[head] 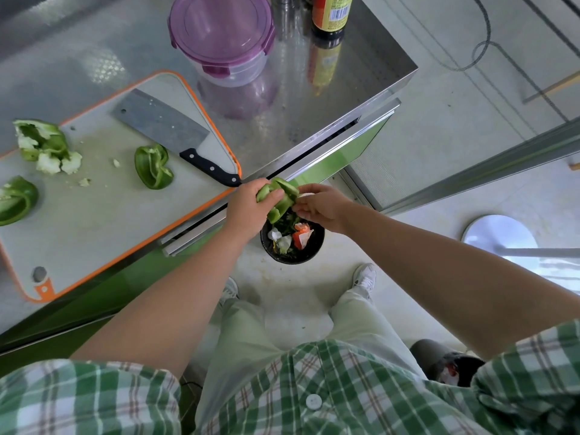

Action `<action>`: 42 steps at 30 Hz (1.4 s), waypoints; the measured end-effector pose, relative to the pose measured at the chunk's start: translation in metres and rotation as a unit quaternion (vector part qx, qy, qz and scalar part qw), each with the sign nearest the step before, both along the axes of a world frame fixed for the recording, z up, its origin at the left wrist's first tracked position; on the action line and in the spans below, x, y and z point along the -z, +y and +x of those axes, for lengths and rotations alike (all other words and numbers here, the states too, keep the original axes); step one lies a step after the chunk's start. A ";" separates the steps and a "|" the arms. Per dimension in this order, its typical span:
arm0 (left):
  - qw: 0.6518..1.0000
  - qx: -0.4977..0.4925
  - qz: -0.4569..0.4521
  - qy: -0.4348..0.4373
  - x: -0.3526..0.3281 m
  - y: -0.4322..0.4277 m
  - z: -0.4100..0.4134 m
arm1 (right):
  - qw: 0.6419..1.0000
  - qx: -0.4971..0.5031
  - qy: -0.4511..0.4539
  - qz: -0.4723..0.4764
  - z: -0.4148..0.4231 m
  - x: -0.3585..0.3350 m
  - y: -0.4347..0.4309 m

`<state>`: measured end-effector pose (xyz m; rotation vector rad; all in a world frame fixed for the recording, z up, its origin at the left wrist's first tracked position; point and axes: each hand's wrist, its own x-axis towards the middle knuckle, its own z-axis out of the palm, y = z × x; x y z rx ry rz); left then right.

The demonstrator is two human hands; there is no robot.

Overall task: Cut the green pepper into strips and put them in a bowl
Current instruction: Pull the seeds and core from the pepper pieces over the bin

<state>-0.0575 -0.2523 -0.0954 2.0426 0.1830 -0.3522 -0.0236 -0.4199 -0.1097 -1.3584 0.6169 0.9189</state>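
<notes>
Over the scrap bin point(293, 260), left hand point(248, 205) grips a pepper piece point(279, 196), right hand point(320, 208) pinches its edge (pith, probably; hard to see). One slip and it lands in scraps. Beyond, the knife point(175, 133) lies handle-out at the board point(94, 221) corner, easily knocked.

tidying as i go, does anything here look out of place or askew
Two small things: the knife lies on the board with its handle poking past the corner by the counter edge, close to the left hand gripping a pepper piece; the pepper core straddles the board's left edge.
</notes>
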 end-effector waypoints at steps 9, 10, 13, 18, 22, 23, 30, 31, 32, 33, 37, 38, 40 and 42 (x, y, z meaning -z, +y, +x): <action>0.987 -0.043 -0.109 0.112 0.001 0.004 -0.002 | 0.971 -0.175 -0.153 -0.048 0.002 -0.006 -0.012; 0.986 -0.039 -0.110 0.120 -0.001 0.004 -0.002 | 0.963 -0.196 -0.173 -0.061 0.001 -0.007 -0.008; 0.985 -0.051 -0.111 0.121 -0.003 0.003 -0.003 | 0.933 -0.230 -0.250 -0.115 0.001 -0.007 0.000; 0.989 -0.051 -0.081 0.115 -0.006 0.006 -0.004 | 0.918 -0.267 -0.268 -0.120 -0.001 -0.005 0.002; 0.989 -0.071 -0.071 0.113 -0.008 0.011 -0.005 | 0.926 -0.259 -0.259 -0.093 0.000 -0.011 0.003; 0.987 -0.082 -0.078 0.115 -0.009 0.014 -0.005 | 0.939 -0.232 -0.243 -0.071 0.002 -0.014 0.002; 0.985 -0.091 -0.103 0.105 -0.029 0.022 -0.009 | 0.905 -0.302 -0.292 -0.062 0.011 -0.036 0.016; 0.984 -0.099 -0.108 0.098 -0.032 0.023 -0.010 | 0.899 -0.306 -0.306 -0.067 0.013 -0.038 0.021; 0.984 -0.113 -0.109 0.088 -0.035 0.024 -0.011 | 0.895 -0.304 -0.317 -0.070 0.014 -0.040 0.025; 0.983 -0.127 -0.105 0.076 -0.037 0.027 -0.012 | 0.893 -0.303 -0.325 -0.071 0.015 -0.042 0.029; 0.976 -0.181 -0.110 0.050 -0.047 0.043 -0.013 | 0.885 -0.317 -0.335 -0.061 0.017 -0.049 0.047; 0.972 -0.199 -0.113 0.045 -0.050 0.049 -0.015 | 0.887 -0.317 -0.331 -0.050 0.018 -0.052 0.052; 0.965 -0.238 -0.103 0.021 -0.055 0.064 -0.021 | 0.889 -0.315 -0.331 -0.042 0.021 -0.056 0.064; 0.951 -0.293 -0.099 0.001 -0.059 0.084 -0.028 | 0.883 -0.313 -0.343 -0.061 0.024 -0.060 0.077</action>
